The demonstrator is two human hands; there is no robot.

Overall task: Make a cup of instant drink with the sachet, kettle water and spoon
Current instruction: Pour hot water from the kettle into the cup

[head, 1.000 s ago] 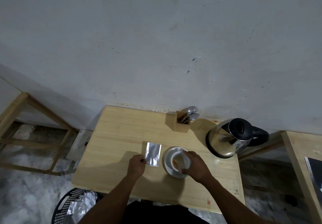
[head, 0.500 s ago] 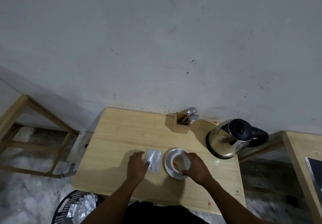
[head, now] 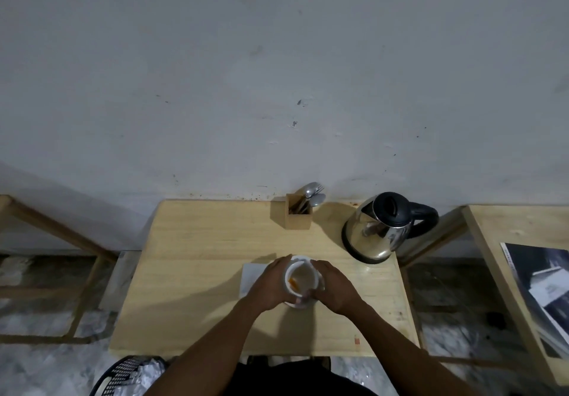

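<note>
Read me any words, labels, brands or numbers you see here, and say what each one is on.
Nothing is readable.
On the side table, a printed sheet: too blurred to read.
On the table front edge, a red mark: too small to read.
On the sachet, kettle and cup: no lettering shows.

Light wooden table: wooden cutlery holder at back, steel kettle back right, flat sachet beside white saucer bearing a cup, near front.
</note>
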